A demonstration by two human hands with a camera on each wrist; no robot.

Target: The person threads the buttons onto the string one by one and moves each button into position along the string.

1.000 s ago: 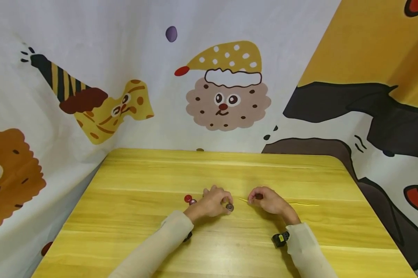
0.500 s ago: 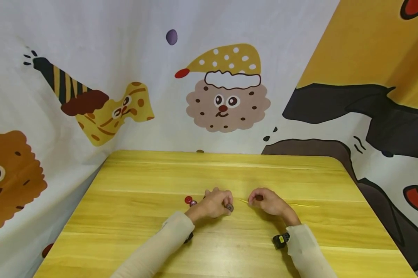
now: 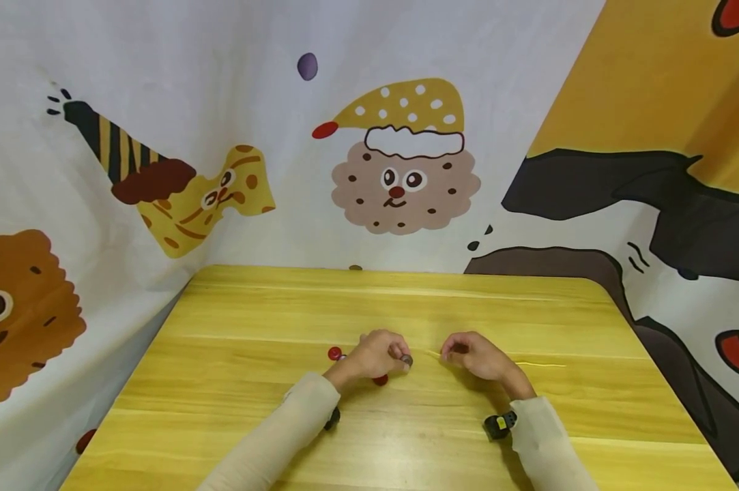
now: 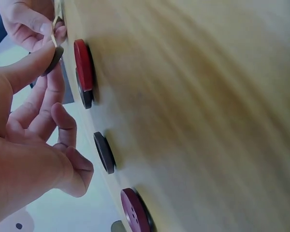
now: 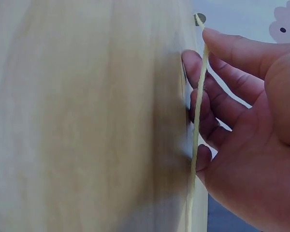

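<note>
My left hand (image 3: 375, 354) pinches a dark round button (image 4: 53, 61) between thumb and fingertip, just above the table. Its other fingers are loosely bent. Opposite it, my right hand (image 3: 476, 354) pinches a thin yellow cord (image 5: 198, 111) near one end, between thumb and forefinger. A short end of the cord points at the dark button and overlaps its edge in the left wrist view. The long part trails past the right palm and lies on the table to the right. Below the left hand lies a red button (image 4: 83, 65), overlapping a dark one (image 4: 85, 94).
Another dark button (image 4: 104, 152) and a maroon button (image 4: 134, 210) with holes lie in a row along the wooden table (image 3: 283, 300). In the head view a red button (image 3: 335, 353) shows left of the left hand. A printed cloth (image 3: 252, 82) hangs behind the table.
My left hand has turned the dark button, so its face no longer shows as before, and lifted it slightly. A red button now shows below that hand. The right hand has hardly moved.
</note>
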